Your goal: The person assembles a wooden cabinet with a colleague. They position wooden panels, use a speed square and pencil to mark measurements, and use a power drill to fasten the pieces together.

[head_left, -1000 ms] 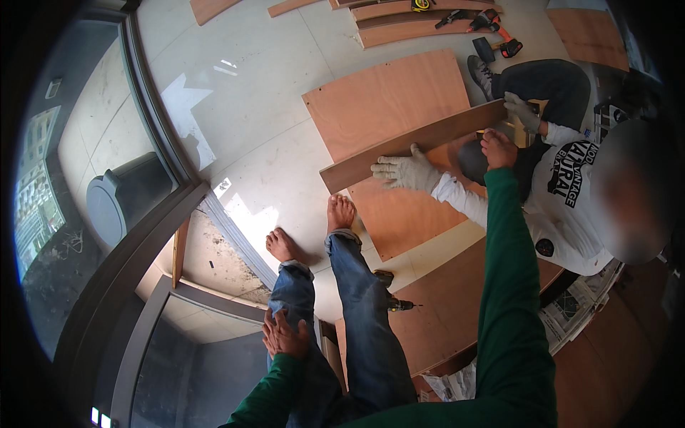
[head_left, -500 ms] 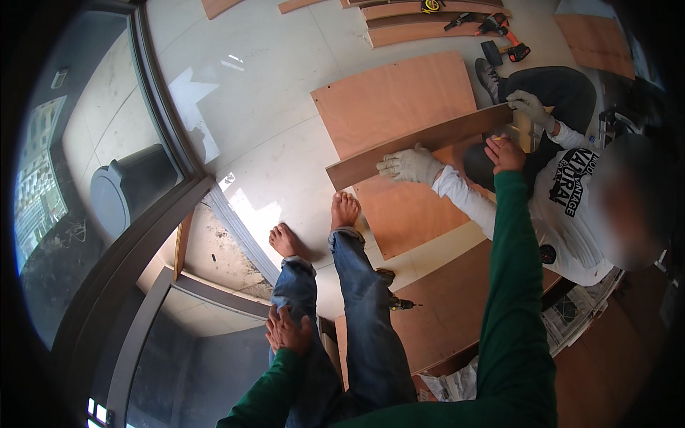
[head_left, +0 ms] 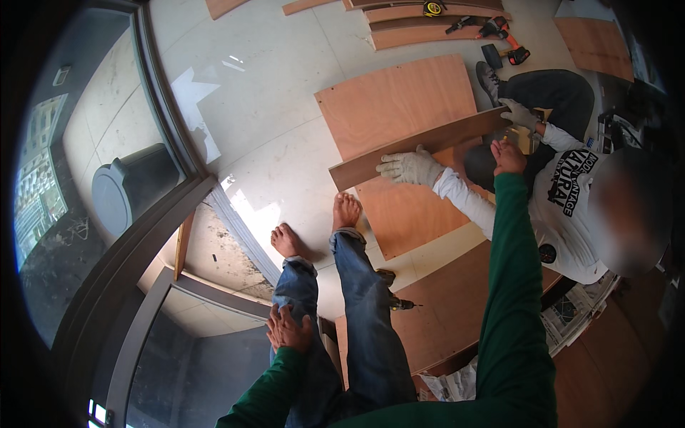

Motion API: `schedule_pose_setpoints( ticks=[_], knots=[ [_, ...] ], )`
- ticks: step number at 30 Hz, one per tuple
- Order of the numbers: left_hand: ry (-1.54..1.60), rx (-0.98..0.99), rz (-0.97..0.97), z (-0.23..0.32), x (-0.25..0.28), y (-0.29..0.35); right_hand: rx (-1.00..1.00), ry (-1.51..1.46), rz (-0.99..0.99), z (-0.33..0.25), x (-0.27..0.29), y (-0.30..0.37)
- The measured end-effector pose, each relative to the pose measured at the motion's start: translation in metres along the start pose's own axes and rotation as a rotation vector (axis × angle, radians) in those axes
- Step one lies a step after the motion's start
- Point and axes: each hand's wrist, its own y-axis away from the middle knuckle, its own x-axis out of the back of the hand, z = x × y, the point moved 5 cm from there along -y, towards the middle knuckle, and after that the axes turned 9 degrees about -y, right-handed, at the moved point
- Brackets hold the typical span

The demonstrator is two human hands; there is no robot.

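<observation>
My left hand (head_left: 290, 329) rests on my jeans at the left knee, fingers spread and holding nothing. Stretched out to the right, my right hand (head_left: 508, 157) has its fingers closed on a small yellow pencil-like thing (head_left: 506, 138); only its tip shows. Just beyond lies a long narrow wooden board (head_left: 421, 148), standing on edge. A co-worker's gloved hand (head_left: 412, 168) lies on the board's middle, and the other gloved hand (head_left: 519, 114) is at its right end. Behind the board is a wide plywood panel (head_left: 396, 100); another plywood panel (head_left: 407, 221) lies on the near side.
A cordless drill (head_left: 402, 303) sits on a large panel (head_left: 449, 307) by my right leg. Far off are stacked boards (head_left: 435, 32), a tape measure (head_left: 433, 8), a mallet (head_left: 492, 55) and an orange drill (head_left: 499, 32). A door frame (head_left: 164, 100) stands at the left.
My right hand has shifted slightly, and the yellow thing is now more upright in it. The co-worker's far glove has moved slightly left along the board. My left hand stays put.
</observation>
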Motion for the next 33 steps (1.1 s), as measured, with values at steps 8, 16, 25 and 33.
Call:
schedule_pose_setpoints(
  ticks=[8,16,25,33],
  knots=[
    [0.005,0.027,0.011,0.001,0.008,0.005,-0.004,0.240,-0.182,-0.013,-0.047,0.053],
    [-0.023,-0.493,0.208,0.071,0.004,0.003,0.074,0.623,-0.637,0.027,-0.128,0.066],
    [0.456,-1.088,0.289,0.388,0.047,-0.110,0.273,0.806,-0.661,0.051,-0.144,0.007],
    [-0.128,-0.925,0.257,0.536,0.014,-0.144,0.053,0.960,-0.932,0.056,-0.180,0.024]
  ],
)
